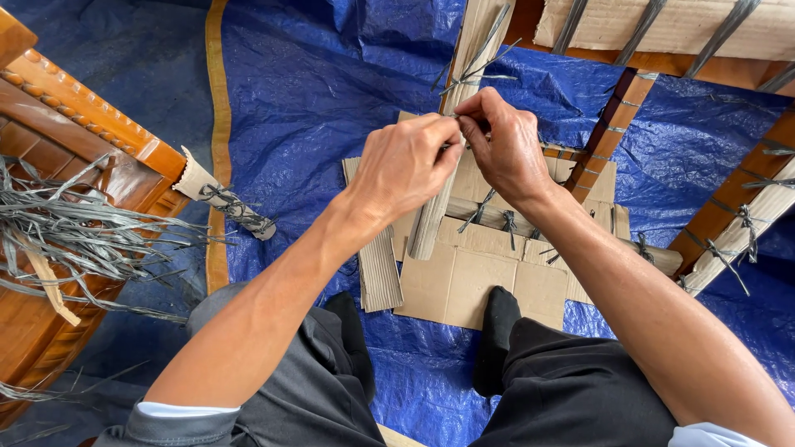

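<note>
Seen from above, both hands meeting at the upper middle of the frame. Left hand (406,165) curled, fingers pressed together, pinching a thin grey plastic strap (476,70) against a long upright rail wrapped in corrugated brown cardboard (451,141). Right hand (505,145) touching the left, fingertips closed on the same strap at the same spot on the rail; loose strap ends fanning out just above the knuckles. Rail running from the top edge down to the middle of the frame, lower end resting on flat sheets of brown cardboard (472,285) spread on the crumpled blue plastic tarpaulin (315,83) covering the floor.

Across the sheets, behind the right wrist, another cardboard-wrapped bar tied with grey straps (530,222). At upper right, glossy reddish-brown wooden furniture frame (617,112), parts of it padded with cardboard and bound with more grey ties. At left edge, carved polished brown wooden furniture piece (83,124), with a loose bundle of grey plastic straps (74,228) draped over it. Just beside it, toward the centre, a short cardboard-wrapped leg tied with grey strap (224,199).

At the bottom, knees in dark grey trousers (571,389) and two feet in black socks (497,319), toes resting on the edge of the flat cardboard.
</note>
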